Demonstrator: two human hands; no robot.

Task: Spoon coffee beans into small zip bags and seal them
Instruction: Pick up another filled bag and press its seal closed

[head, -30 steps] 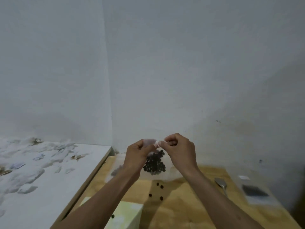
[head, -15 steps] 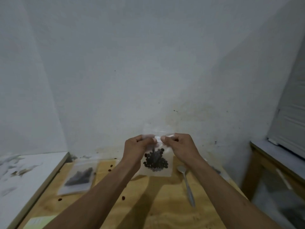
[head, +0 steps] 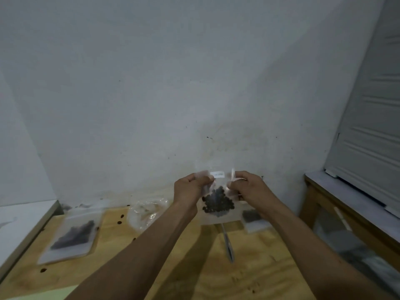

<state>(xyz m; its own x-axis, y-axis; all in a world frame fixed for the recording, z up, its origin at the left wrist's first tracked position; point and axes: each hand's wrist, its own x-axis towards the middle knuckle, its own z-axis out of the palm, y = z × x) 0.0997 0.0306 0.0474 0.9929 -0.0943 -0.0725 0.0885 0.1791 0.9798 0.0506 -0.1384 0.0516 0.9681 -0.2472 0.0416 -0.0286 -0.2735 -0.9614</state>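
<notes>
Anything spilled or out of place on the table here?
Yes. A few loose dark coffee beans lie scattered on the wooden table near the flat filled zip bag; they look spilled.

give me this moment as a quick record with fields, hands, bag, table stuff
left hand: pinches top left edge of held zip bag
right hand: pinches top right edge
held zip bag: raised above table, coffee beans heaped at the bottom
seal: cannot tell if closed
spoon: lying on wooden table
filled bags on table: one at left, one at right
loose beans: scattered on table
</notes>
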